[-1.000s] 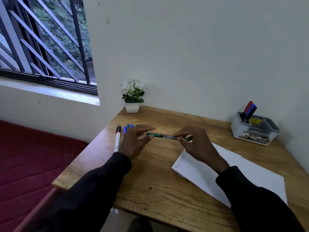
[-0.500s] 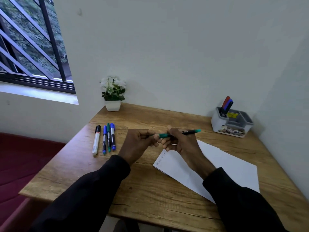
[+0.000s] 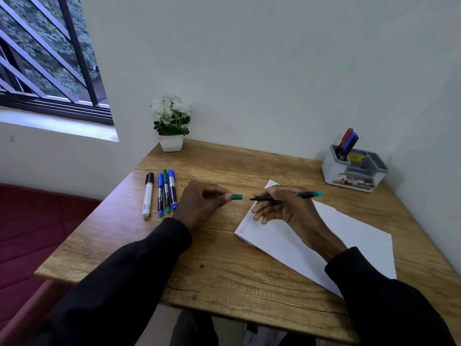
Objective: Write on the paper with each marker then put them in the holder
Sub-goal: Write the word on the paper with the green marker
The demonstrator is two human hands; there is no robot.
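Observation:
My right hand [image 3: 287,208] holds an uncapped green marker [image 3: 309,195] over the top left corner of the white paper [image 3: 336,236], its tip pointing left. The marker's green cap [image 3: 237,197] is pinched in my left hand [image 3: 199,203], a short gap from the tip. Faint writing runs along the paper's left edge. Several more markers [image 3: 164,192] lie in a row on the desk at the left: a white one with a black cap, two blue, one green. The grey holder [image 3: 354,171] stands at the back right with red, blue and black markers in it.
A small potted plant [image 3: 171,126] sits at the desk's back left corner. The wooden desk [image 3: 224,265] meets walls behind and to the right. A window and a red surface lie to the left.
My hands have pulled apart and the cap has come off the green marker, staying in my left hand. The camera has tilted down and to the right.

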